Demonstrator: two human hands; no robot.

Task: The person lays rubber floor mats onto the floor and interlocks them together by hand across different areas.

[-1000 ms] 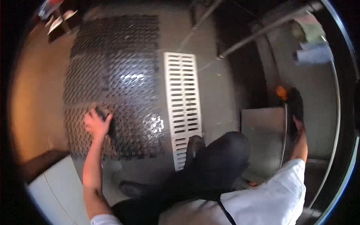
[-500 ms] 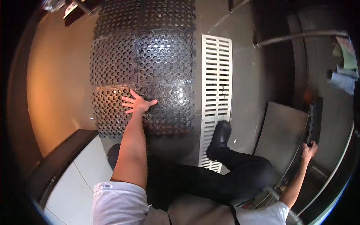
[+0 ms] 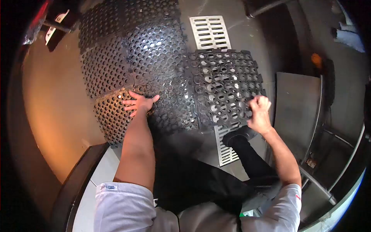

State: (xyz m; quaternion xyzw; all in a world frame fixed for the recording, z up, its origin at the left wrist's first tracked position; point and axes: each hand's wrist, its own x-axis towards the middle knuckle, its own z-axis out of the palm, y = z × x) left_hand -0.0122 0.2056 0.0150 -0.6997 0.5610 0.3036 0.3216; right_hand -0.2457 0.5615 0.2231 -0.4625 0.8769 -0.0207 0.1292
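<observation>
Black perforated rubber mats (image 3: 154,50) lie joined on the floor at the centre left. My left hand (image 3: 140,103) rests on them with its fingers spread. A separate square mat tile (image 3: 224,87), also black and full of round holes, is beside them, over the white floor grate (image 3: 210,33). My right hand (image 3: 259,112) grips this tile by its right edge. The grate shows through its holes, and the tile's left edge meets the joined mats.
A flat grey panel (image 3: 295,112) stands at the right, near metal rails (image 3: 317,185). My shoe (image 3: 239,135) is on the grate just below the tile. At the lower left is a white cabinet (image 3: 104,168) with a dark top edge. Cloths (image 3: 348,38) are at the upper right.
My right hand has moved left from beside the grey panel, bringing the tile over the grate and against the joined mats. My left hand stays spread on the mats.
</observation>
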